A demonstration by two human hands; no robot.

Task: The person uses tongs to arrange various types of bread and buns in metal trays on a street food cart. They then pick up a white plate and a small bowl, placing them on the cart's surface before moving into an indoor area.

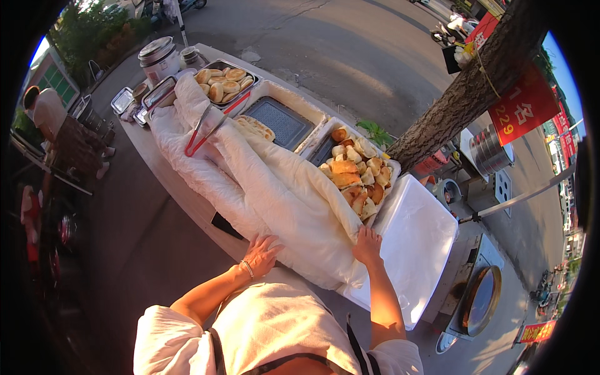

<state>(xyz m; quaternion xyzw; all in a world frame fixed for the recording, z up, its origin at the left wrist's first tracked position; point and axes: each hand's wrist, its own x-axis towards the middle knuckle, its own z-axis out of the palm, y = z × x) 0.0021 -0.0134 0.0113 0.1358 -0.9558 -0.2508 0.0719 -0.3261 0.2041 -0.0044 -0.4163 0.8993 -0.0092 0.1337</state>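
My right hand (pixel 367 244) grips the edge of a thick white padded quilt (pixel 281 187) beside a foam box of browned buns and bread pieces (pixel 347 173). With its fingers spread, my left hand (pixel 262 255) rests on the quilt's near edge. The quilt partly covers the row of boxes. Flatbreads (pixel 255 127) show from under it next to a dark perforated tray (pixel 279 123). Red-handled metal tongs (pixel 206 129) lie on the quilt's far part. Beyond them a metal tray holds round flat buns (pixel 225 84).
A white foam lid (pixel 417 248) lies to the right. Further right stands a round griddle (pixel 481 300). A tree trunk (pixel 450 93) leans beside the table. A lidded pot (pixel 158 56) and small containers stand at the far left end. Another person (pixel 56 117) bends at the left.
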